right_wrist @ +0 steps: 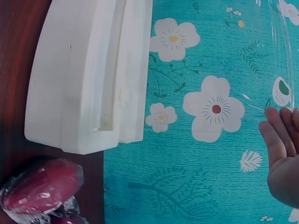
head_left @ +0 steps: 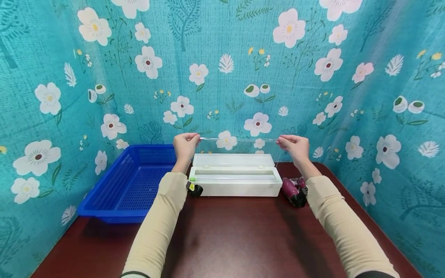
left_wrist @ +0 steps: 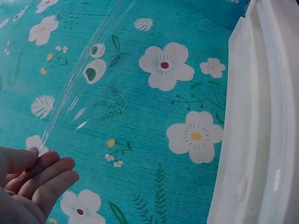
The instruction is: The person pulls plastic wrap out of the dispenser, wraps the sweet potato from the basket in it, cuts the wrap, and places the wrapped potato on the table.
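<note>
A thin, clear sheet of cling film (head_left: pixel 240 140) stretches between both hands, its top edge nearly level. At the left end my left hand (head_left: pixel 185 148) pinches a corner between thumb and forefinger, the other fingers loosely bent in the left wrist view. My right hand (head_left: pixel 295 147) pinches the opposite corner; its thumb is hidden in the right wrist view. Below and between them stands a long white cling film dispenser (head_left: pixel 236 189), its lid (head_left: pixel 233 160) tipped back and a pale roll (head_left: pixel 234 177) lying inside. The film hangs from the hands down toward the box.
A blue perforated plastic basket (head_left: pixel 104 213) stands at the left, partly behind my left forearm. Purple-red rounded items (right_wrist: pixel 44 186) in clear wrap lie by the dispenser's right end. Behind the dark red-brown table (head_left: pixel 240 235) hangs a teal flowered cloth (head_left: pixel 222 96).
</note>
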A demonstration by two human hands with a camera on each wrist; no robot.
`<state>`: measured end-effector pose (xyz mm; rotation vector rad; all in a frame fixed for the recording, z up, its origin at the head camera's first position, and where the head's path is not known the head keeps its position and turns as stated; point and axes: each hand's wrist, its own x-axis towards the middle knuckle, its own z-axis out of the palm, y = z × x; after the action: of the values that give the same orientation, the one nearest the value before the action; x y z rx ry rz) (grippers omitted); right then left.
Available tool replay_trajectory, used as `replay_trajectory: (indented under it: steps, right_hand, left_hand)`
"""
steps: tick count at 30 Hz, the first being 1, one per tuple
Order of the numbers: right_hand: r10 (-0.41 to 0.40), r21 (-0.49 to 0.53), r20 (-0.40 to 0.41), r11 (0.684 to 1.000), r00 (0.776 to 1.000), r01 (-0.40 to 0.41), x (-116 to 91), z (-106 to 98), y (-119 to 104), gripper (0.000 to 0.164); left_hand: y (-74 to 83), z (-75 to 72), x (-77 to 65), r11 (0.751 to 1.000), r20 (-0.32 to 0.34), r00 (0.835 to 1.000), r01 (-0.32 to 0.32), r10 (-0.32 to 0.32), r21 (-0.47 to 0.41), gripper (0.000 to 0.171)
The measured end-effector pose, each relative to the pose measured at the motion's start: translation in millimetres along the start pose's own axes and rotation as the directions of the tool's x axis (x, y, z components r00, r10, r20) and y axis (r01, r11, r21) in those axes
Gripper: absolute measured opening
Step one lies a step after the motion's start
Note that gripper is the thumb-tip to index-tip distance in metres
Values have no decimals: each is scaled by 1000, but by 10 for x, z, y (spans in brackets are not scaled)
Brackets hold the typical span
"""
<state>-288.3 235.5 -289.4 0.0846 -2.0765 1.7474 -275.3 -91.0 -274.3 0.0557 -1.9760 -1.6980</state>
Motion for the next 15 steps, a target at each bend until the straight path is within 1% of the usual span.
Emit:
replay_trajectory:
  steps: [9,12,15]
  right_hand:
    - [-62,-32,7,998,998,62,28,-22,-167,31]
    - [-66,-32,8,997,998,66,30,-33,-203,32]
    - [-68,-5,8,998,998,68,32,-47,-245,32]
  left_hand:
    - [151,-24,50,1000,21,1000,-4,5,-28,16]
    - [190,-37,53,999,29,1000,-6,7,-51,15]
    - [234,-51,57,998,32,999,-8,10,-59,15]
